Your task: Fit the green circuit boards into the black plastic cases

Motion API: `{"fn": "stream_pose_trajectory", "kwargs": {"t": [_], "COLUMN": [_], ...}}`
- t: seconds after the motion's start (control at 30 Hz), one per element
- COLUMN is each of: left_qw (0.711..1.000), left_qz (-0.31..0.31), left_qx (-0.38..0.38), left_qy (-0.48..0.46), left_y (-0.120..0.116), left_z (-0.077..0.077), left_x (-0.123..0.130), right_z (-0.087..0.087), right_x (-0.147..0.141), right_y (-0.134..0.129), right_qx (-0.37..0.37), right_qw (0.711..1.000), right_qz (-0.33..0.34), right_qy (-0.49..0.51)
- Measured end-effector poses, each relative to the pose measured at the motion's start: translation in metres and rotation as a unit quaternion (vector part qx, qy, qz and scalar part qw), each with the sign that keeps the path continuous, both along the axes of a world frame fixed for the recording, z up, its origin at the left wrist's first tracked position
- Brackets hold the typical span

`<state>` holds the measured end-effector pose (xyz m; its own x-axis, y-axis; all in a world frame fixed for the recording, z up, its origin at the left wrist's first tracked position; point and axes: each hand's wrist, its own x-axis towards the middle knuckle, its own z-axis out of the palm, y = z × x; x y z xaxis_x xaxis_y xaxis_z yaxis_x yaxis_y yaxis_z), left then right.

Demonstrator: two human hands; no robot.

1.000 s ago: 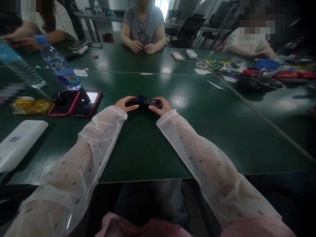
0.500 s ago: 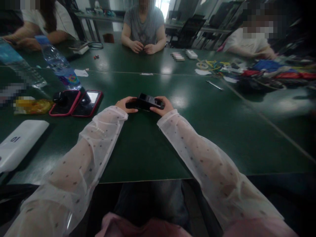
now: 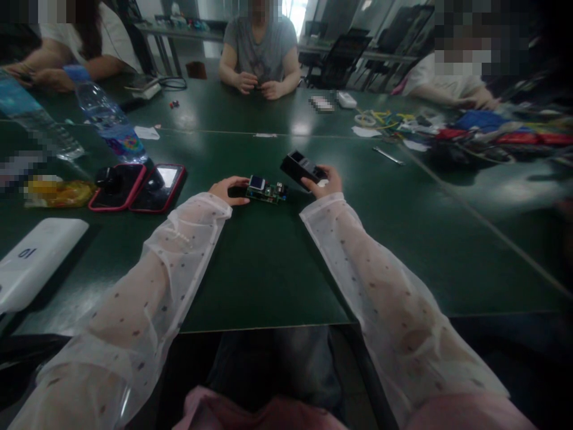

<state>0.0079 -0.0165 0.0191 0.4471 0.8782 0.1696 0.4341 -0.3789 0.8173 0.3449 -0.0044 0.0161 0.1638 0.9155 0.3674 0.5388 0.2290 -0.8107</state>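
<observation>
Head view: circuit board point(image 3: 267, 191) — left hand point(image 3: 229, 190) at its edge, bare tabletop point(image 3: 264, 263) nearer.

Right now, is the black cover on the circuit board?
No, the right hand holds the black cover apart from the circuit board.

White device point(image 3: 42, 263) partly off-frame

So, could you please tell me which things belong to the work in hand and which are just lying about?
In hand:
green circuit board with a small screen, at the left hand
black rectangular casing, in the right hand

Lying about:
silver metal wrench
white rounded box
clear plastic bottle with blue cap
</observation>
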Motion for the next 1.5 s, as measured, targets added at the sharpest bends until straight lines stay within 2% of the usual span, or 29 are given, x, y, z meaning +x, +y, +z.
{"fn": "stream_pose_trajectory", "kwargs": {"t": [0.13, 0.23, 0.37, 0.53, 1.03, 1.13, 1.27, 1.37, 1.5], "left_qw": [0.996, 0.988, 0.977, 0.953, 0.95, 0.951, 0.951, 0.949, 0.948], "left_qz": [0.047, 0.082, 0.093, 0.086, 0.083, 0.081, 0.084, 0.09, 0.102], "left_qx": [0.033, 0.065, 0.086, 0.112, 0.112, 0.108, 0.113, 0.117, 0.123], "left_qy": [0.071, 0.112, 0.172, 0.269, 0.28, 0.278, 0.276, 0.278, 0.277], "left_y": [0.0, 0.001, -0.002, -0.009, -0.008, -0.009, -0.009, -0.009, -0.01], "left_z": [-0.001, -0.004, -0.005, 0.001, 0.001, 0.003, 0.002, 0.0, -0.002], "left_x": [0.001, 0.004, 0.01, 0.014, 0.013, 0.013, 0.013, 0.013, 0.013], "right_z": [0.0, 0.005, 0.011, 0.01, 0.011, 0.008, 0.006, 0.004, 0.001], "right_x": [0.004, 0.0, -0.006, -0.01, -0.011, -0.01, -0.016, -0.029, -0.045], "right_y": [-0.007, -0.014, -0.018, -0.017, -0.019, -0.021, -0.017, -0.015, -0.021], "right_qx": [-0.035, -0.062, -0.081, -0.088, -0.094, -0.048, 0.036, 0.047, 0.042], "right_qw": [0.996, 0.991, 0.986, 0.979, 0.974, 0.984, 0.995, 0.993, 0.988], "right_qz": [-0.059, -0.077, -0.082, -0.101, -0.106, -0.081, 0.01, 0.066, 0.108], "right_qy": [-0.059, -0.087, -0.12, -0.154, -0.177, -0.153, -0.096, -0.09, -0.101]}}
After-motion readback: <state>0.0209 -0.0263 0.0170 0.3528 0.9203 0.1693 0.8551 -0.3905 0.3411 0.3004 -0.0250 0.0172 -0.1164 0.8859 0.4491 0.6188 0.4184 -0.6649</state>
